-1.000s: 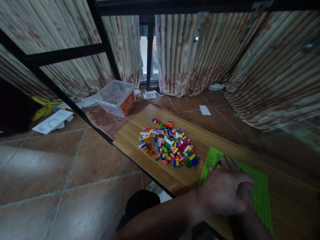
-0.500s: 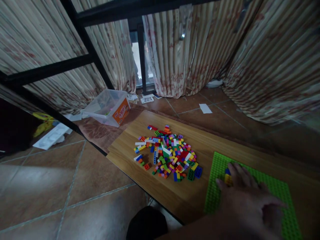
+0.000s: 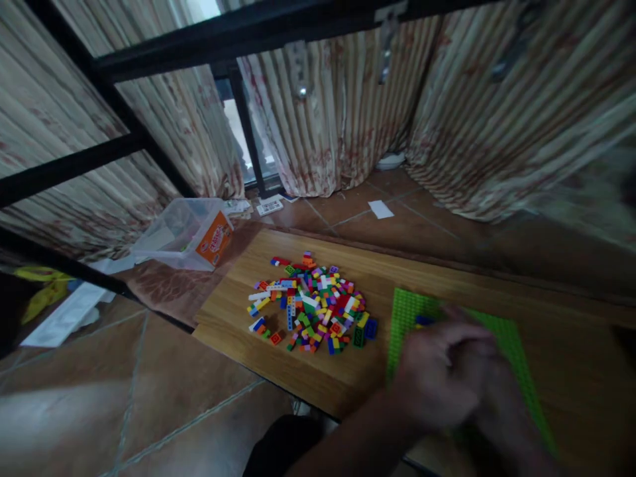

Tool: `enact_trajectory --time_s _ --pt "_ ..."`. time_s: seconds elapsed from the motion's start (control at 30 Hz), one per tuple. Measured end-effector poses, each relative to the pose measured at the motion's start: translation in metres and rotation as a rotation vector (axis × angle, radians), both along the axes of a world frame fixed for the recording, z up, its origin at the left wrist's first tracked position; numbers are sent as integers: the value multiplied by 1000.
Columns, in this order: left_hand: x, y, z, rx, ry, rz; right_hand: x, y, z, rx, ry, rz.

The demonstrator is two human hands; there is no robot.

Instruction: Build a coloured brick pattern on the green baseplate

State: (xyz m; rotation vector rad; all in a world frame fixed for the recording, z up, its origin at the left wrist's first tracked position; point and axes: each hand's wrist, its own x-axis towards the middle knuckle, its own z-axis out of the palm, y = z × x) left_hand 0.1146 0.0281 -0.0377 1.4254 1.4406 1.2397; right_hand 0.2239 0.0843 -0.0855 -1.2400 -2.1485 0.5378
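A green studded baseplate [image 3: 405, 311] lies on a wooden board [image 3: 348, 377]. My left hand [image 3: 440, 371] hovers over the plate's near left part, fingers bent and smeared by motion. Just beyond its fingertips a small blue brick [image 3: 423, 320] sits on the plate. My right hand [image 3: 501, 414] lies partly under and behind the left one; its fingers are hidden and blurred. To the left of the plate is a pile of small coloured bricks [image 3: 313, 308].
A clear plastic tub with an orange label [image 3: 186, 232] lies tipped on the floor beyond the board's left corner. Striped curtains [image 3: 348, 119] and a black metal frame [image 3: 119, 142] close off the back. Papers [image 3: 59, 318] lie on the tiled floor at left.
The view has swung, so the board and bricks sit further left. My left hand has drawn its spread fingers in over the baseplate. The yellow brick seen by the fingertips is out of sight.
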Motion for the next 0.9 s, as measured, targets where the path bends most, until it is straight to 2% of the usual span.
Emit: enact_trajectory --time_s 0.03,0.07,0.13,0.2,0.3,0.4,0.53,0.63,0.73,0.9 --pt "-9 -2 2 25 -127 75 3 -1 11 -34 42 -36" --pt "-19 -3 4 25 -195 188 6 0 20 -20 82 -138" --pt "-39 -5 5 -17 -204 343 15 7 33 -7 206 -318" --pt "-54 -8 6 -58 -139 363 26 18 35 -91 282 -453" --pt "-62 -16 7 -73 -31 298 40 33 26 -236 342 -515" --pt "-53 -17 5 -112 57 264 45 38 19 -247 131 -463" --pt "-35 -10 0 -206 193 237 42 29 21 -162 -116 -328" --pt "-26 -3 -3 -267 292 217 37 25 24 -146 -123 -269" --pt "-23 1 -4 -291 370 245 31 23 27 -208 -81 -241" --pt "-20 0 -7 -291 410 246 21 18 30 -209 -97 -201"
